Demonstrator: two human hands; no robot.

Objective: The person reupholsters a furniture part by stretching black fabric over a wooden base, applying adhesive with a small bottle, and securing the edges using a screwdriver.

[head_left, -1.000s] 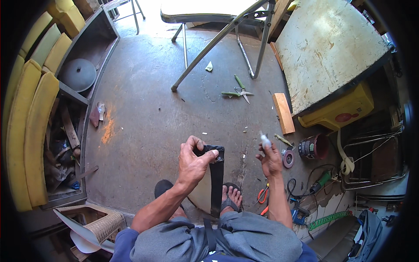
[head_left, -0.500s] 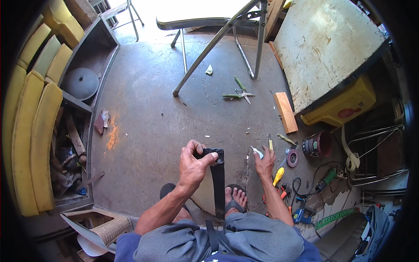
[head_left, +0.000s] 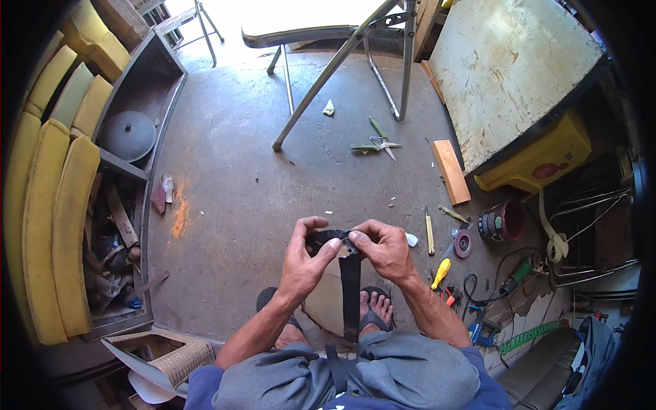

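A black flexible strip runs down the edge of a pale beige panel, which stands upright between my feet. At its top the strip is folded over, and my left hand pinches this fold between thumb and fingers. From the other side my right hand also pinches the fold, its thumb close to the left thumb. A small shiny patch shows near the two thumbs. Just beyond the right hand, a small white tube-like thing lies on the floor, partly hidden by that hand.
To the right lie a yellow-handled screwdriver, an abrasive disc, a slim yellow tool and a wooden block. Green-handled shears lie ahead, near a metal chair frame. Yellow cushions are stacked at left.
My right hand has left the white tube-like thing on the floor and moved left to the strip's top, where it now pinches beside my left hand.
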